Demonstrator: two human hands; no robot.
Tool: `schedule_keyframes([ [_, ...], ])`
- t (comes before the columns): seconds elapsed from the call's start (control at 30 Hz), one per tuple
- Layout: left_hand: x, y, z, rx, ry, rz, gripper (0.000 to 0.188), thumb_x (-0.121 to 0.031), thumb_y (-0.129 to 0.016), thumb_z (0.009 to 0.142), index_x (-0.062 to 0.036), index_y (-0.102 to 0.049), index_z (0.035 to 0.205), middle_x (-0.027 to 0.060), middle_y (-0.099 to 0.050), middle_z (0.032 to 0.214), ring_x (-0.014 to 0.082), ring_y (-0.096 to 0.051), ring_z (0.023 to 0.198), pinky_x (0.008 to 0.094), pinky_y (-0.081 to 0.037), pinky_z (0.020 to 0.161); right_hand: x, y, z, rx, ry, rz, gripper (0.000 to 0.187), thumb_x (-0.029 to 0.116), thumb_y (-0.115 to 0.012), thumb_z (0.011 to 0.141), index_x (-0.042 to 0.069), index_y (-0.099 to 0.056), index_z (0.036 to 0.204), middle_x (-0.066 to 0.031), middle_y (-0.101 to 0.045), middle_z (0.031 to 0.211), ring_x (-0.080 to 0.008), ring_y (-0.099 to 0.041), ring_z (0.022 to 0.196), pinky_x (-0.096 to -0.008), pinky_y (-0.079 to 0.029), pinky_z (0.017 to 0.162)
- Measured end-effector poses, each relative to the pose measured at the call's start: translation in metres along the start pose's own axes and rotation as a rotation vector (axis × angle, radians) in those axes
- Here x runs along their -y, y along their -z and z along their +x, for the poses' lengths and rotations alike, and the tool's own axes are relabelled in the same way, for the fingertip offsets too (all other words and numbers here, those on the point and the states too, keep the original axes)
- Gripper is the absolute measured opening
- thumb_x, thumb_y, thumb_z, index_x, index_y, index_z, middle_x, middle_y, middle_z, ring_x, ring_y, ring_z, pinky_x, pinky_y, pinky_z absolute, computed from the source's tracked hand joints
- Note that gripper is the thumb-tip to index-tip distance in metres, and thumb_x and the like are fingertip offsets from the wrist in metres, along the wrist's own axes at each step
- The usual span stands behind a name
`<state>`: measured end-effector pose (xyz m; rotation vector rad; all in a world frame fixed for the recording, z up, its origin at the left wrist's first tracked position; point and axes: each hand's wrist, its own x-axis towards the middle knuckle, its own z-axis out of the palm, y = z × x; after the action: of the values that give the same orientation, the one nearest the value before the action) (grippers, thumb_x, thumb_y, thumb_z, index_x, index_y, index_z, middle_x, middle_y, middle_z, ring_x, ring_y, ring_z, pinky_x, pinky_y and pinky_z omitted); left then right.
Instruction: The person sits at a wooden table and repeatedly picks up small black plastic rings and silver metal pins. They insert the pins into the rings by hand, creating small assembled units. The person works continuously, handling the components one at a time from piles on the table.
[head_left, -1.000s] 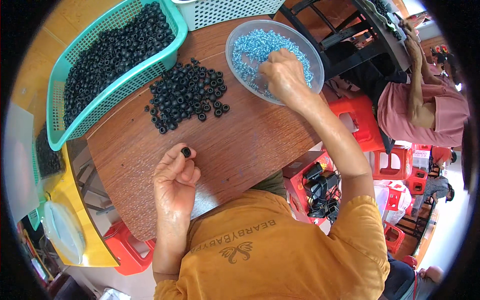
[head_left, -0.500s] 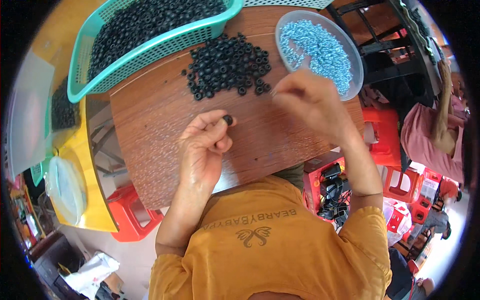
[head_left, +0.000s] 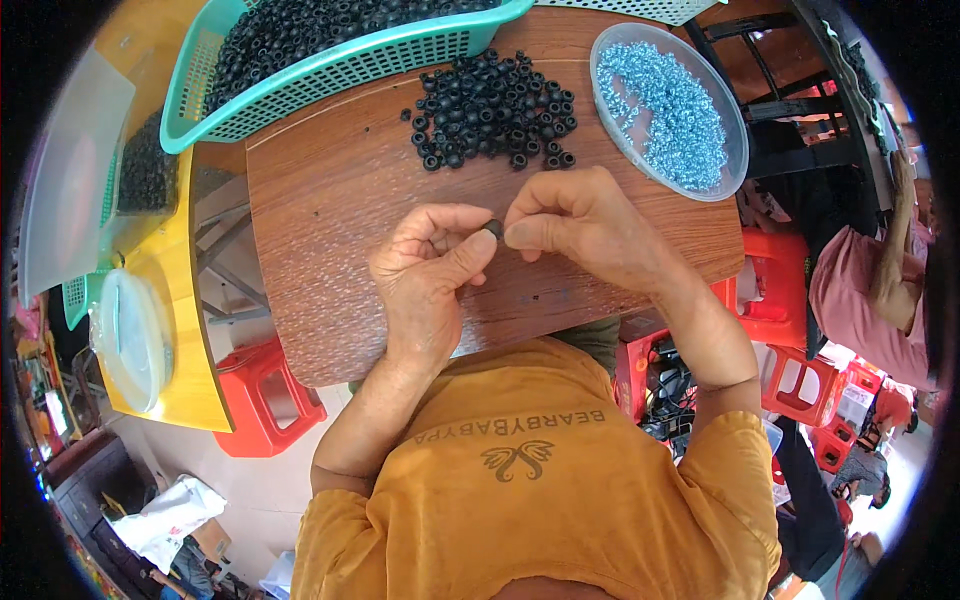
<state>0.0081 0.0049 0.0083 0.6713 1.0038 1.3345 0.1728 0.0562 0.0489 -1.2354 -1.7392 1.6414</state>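
Between thumb and forefinger, my left hand (head_left: pixel 425 265) pinches a black bead (head_left: pixel 492 229) above the wooden table (head_left: pixel 340 240). My right hand (head_left: pixel 585 225) comes up against the bead from the right, its thumb and forefinger pressed together. Whatever those right fingertips hold is too small to make out. Beyond my hands lies a heap of loose black beads (head_left: pixel 490 110), their round holes showing. To its right stands a round clear tub (head_left: pixel 738 135) with small shiny blue pieces (head_left: pixel 670 120) in it.
A teal basket (head_left: pixel 330 80) full of black beads stands at the table's back left. Red plastic stools (head_left: pixel 265 400) flank the table. A yellow table (head_left: pixel 185 330) at the left bears a round lidded container (head_left: pixel 135 340). Another person in pink (head_left: pixel 865 290) sits at the right.
My right hand has moved from beside the blue pieces' tub, leftward and nearer, to the bead in my left hand. The view has shifted slightly.
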Motion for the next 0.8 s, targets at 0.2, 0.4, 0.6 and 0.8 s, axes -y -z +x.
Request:
schedule_keyframes([
  [0.2, 0.0, 0.002, 0.0, -0.003, 0.099, -0.07, 0.015, 0.002, -0.066, 0.076, 0.0016, -0.061, 0.09, 0.0029, -0.061, 0.073, 0.0061, -0.051, 0.059, 0.0173, -0.04, 0.05, -0.005, -0.003, 0.003, -0.042, -0.013, -0.077, 0.018, 0.015, -0.064, 0.077, -0.002, -0.062, 0.074, -0.0049, -0.059, 0.062, -0.0093, -0.053, 0.059, -0.0255, -0.042, 0.053],
  [0.4, 0.008, 0.013, 0.011, 0.115, 0.333, -0.405, 0.018, 0.0, -0.061, 0.081, 0.0012, -0.058, 0.098, 0.0062, -0.062, 0.082, 0.0089, -0.051, 0.061, 0.0206, -0.04, 0.057, -0.014, -0.016, 0.003, -0.332, 0.149, -0.229, 0.019, 0.017, -0.065, 0.076, -0.001, -0.061, 0.072, -0.0088, -0.057, 0.061, -0.0181, -0.054, 0.058, -0.0318, -0.042, 0.053],
  [0.6, 0.008, 0.014, 0.019, 0.051, 0.352, -0.556, 0.017, -0.005, -0.06, 0.083, -0.002, -0.057, 0.099, 0.0081, -0.062, 0.089, 0.0141, -0.056, 0.072, 0.0268, -0.042, 0.068, -0.02, -0.03, 0.0, -0.559, 0.657, -0.517, 0.003, 0.006, -0.061, 0.074, 0.004, -0.061, 0.076, -0.0061, -0.057, 0.071, -0.0254, -0.051, 0.065, -0.037, -0.04, 0.056],
  [0.8, 0.004, 0.012, 0.022, -0.033, 0.314, -0.612, 0.016, -0.006, -0.06, 0.083, -0.0021, -0.057, 0.099, 0.0091, -0.061, 0.094, 0.0215, -0.057, 0.089, 0.0328, -0.045, 0.081, -0.034, -0.054, 0.005, -0.558, 0.796, -0.72, 0.016, 0.004, -0.06, 0.066, 0.005, -0.059, 0.081, -0.0051, -0.051, 0.073, -0.0227, -0.046, 0.064, -0.0343, -0.038, 0.056],
])
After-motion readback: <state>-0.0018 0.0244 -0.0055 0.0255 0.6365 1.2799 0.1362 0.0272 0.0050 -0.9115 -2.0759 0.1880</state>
